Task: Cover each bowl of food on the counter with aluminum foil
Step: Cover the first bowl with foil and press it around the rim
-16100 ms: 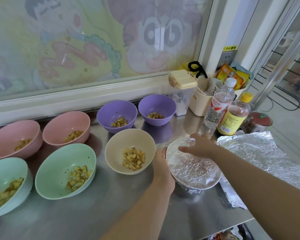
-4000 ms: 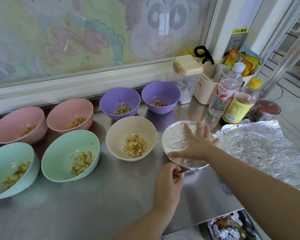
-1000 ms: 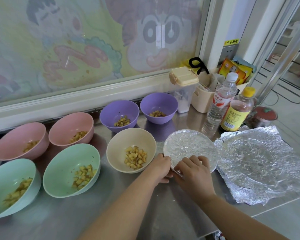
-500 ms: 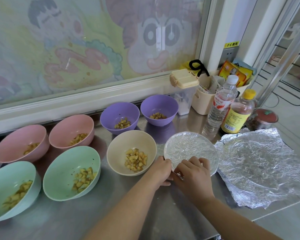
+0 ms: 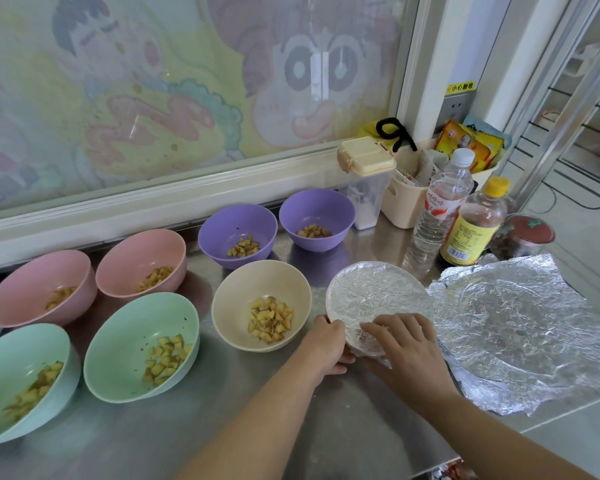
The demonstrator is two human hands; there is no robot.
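Crimping of foil at the near rim of the foil-covered bowl (image 5: pixel 378 296), head view. My left hand (image 5: pixel 326 344) is curled against the bowl's near-left wall, fingers tucked below the rim. My right hand (image 5: pixel 407 344) lies over the near rim, fingers bent, pinching the crumpled foil edge (image 5: pixel 369 353) down against the wall. Both grips are thus closed on this one bowl, which sits between my hands and just beyond my knuckles on the steel counter (image 5: pixel 222 431).

Just left of my left hand, nearly touching it, stands the cream bowl (image 5: pixel 229 306), uncovered, with diced food inside. Farther left is the green bowl (image 5: pixel 118 341), and beyond the cream bowl the purple bowl (image 5: pixel 222 223). The other bowls in view likewise lack covers, so I judge the task barely begun. Just right of my right hand lies the stack of spare foil sheets (image 5: pixel 520 330), which reaches close to the counter's edge. Beyond my fingertips, past the covered bowl, stand the water bottle (image 5: pixel 440 209) and the yellow-capped bottle (image 5: pixel 475 223).

Likely faults from here:
- The thin foil may tear if I pull rather than fold.
- The bowl may tip or slide toward the cream bowl, because I press only on its near side.
- The far rim, where neither hand bears, may stay loose.
- My right forearm may drag the spare sheets off the edge.
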